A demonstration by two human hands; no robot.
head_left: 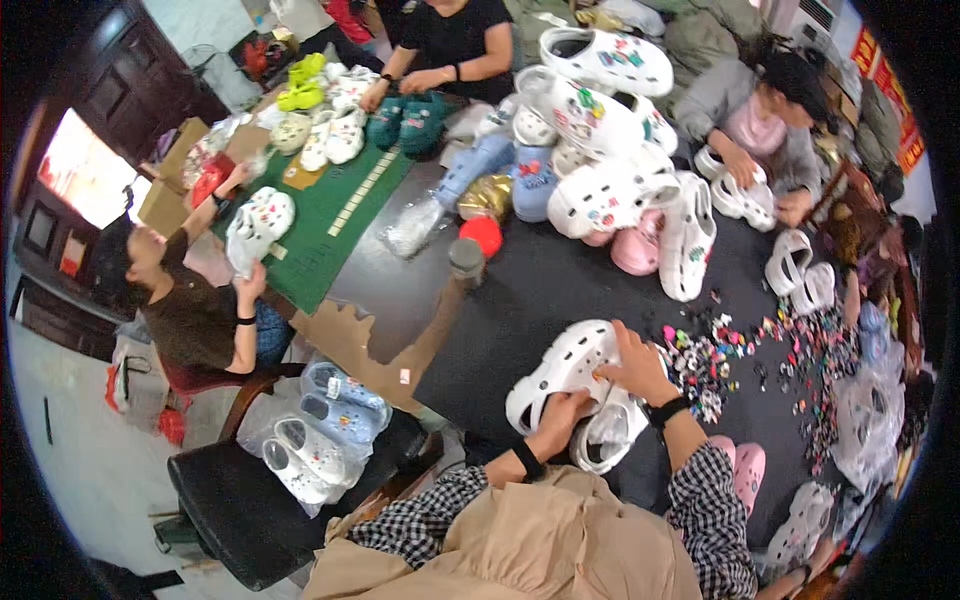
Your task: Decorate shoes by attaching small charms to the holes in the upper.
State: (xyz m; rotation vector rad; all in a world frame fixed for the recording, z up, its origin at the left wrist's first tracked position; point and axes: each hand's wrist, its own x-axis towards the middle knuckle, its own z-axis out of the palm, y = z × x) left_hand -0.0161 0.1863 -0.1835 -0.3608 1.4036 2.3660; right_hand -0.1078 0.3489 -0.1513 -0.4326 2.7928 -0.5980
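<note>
From my remote seat I see the left hand (560,424) grasping the white clog (560,362) near its opening, fingers curled partly inside. The right hand (640,368) grips the same clog from the other side, half open, thumb toward its holes. Their fingertips are hard to make out (a tiny orange spot there, too), and the second white clog (619,428) is partly covered. Both wrists angle inward over the black table (470,370)'s near edge.
</note>
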